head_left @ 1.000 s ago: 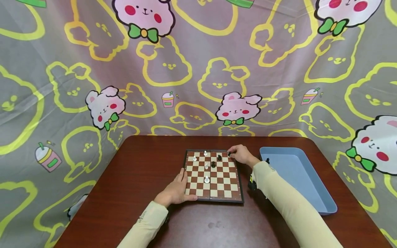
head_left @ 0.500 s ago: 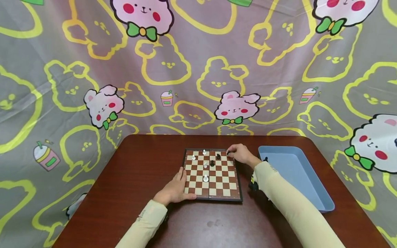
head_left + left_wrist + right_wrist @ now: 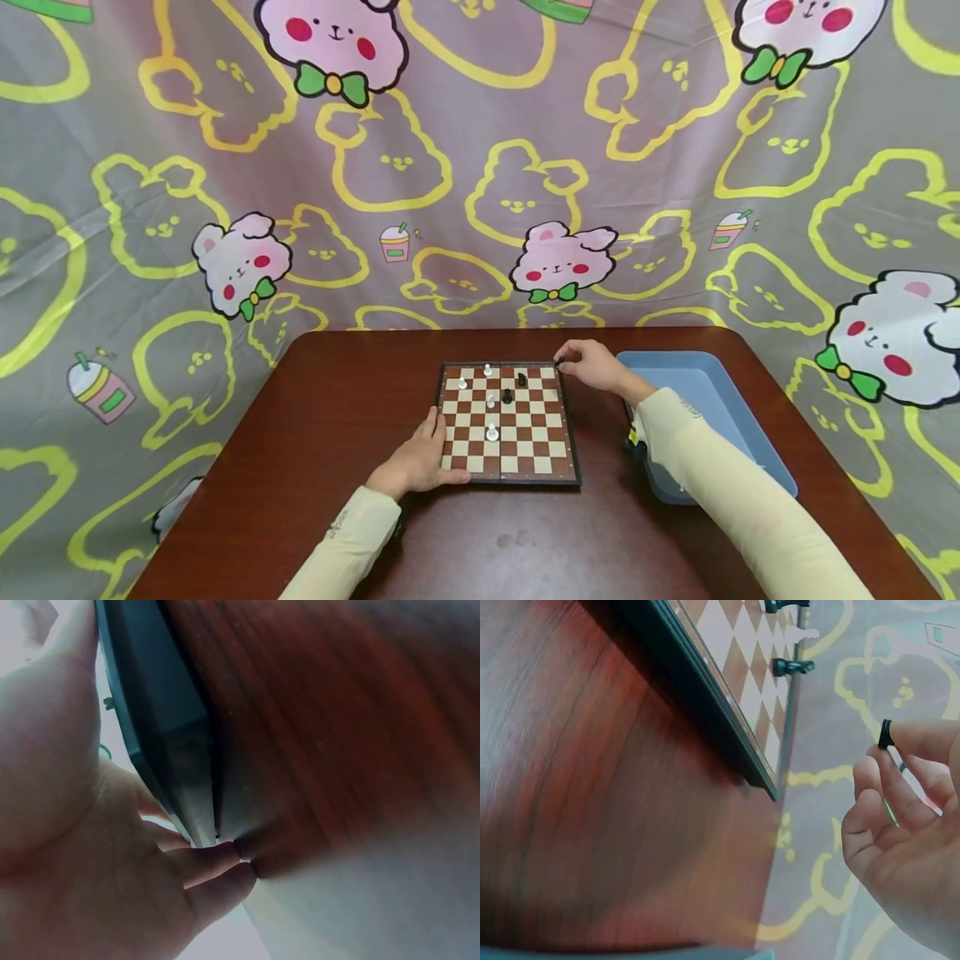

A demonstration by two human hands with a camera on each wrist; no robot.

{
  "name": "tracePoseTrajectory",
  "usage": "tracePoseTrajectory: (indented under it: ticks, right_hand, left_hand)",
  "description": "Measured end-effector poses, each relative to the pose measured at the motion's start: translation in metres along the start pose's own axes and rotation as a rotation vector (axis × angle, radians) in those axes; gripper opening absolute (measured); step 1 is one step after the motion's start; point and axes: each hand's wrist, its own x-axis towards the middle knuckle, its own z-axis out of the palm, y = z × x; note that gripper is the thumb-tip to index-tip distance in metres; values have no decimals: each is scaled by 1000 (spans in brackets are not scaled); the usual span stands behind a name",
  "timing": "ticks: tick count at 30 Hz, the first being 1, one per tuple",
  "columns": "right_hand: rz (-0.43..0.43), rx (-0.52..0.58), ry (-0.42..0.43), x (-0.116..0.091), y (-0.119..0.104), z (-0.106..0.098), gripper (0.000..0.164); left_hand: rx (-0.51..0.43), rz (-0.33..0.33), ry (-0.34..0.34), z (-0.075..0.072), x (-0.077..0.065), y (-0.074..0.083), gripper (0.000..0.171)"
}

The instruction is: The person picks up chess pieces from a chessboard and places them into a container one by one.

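A brown-and-cream chessboard (image 3: 533,442) with a dark rim lies on the table. Its left front corner is braced by my left hand (image 3: 416,461), the fingers straight along the left side and the thumb at the front edge; fingertips touch the table in the left wrist view. Over the far right corner, my right hand (image 3: 596,367) pinches a small black chess piece (image 3: 886,735) between thumb and fingertip, apart from the board. A black knight (image 3: 791,667), another black piece (image 3: 507,396) and several white pieces, including a pawn (image 3: 492,432), stand on the squares.
To the right of the board is a blue tray (image 3: 697,387), partly covered by my right forearm. The reddish-brown table (image 3: 360,375) extends to a cartoon-printed cloth (image 3: 457,192) hanging at the back and sides.
My right hand has lifted and shifted right with the black chess piece, from over the far right squares to the corner. My left hand stays at the board's corner. The head view has shifted slightly.
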Motion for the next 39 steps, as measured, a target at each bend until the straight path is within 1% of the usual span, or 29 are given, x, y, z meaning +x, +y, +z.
tracePoseTrajectory:
  ticks: [3, 8, 12, 16, 19, 23, 31, 39]
  right_hand:
    - [-6, -21, 1, -5, -2, -7, 19]
    - [11, -35, 2, -13, -5, -18, 16]
    - [9, -43, -10, -20, -6, -27, 17]
    - [24, -55, -19, -26, -5, -34, 17]
    - [41, -51, -27, -30, -2, -37, 15]
    - [30, -50, -27, -36, 3, -41, 16]
    - [28, -47, -13, -50, 13, -49, 16]
    - [16, -57, -9, -59, 21, -59, 13]
  left_hand:
    - [-14, 6, 12, 0, 0, -1, 115]
    - [-32, 10, 30, -3, -1, -2, 115]
    - [-45, 11, 27, -3, -1, -4, 117]
    - [-56, 13, 23, -3, -2, -5, 118]
    - [-64, 17, 29, -2, -4, -5, 117]
    - [-76, 19, 33, -2, -5, -4, 116]
    - [-89, 25, 13, -2, -4, -10, 115]
    - [-113, 39, -5, -1, -5, -9, 110]
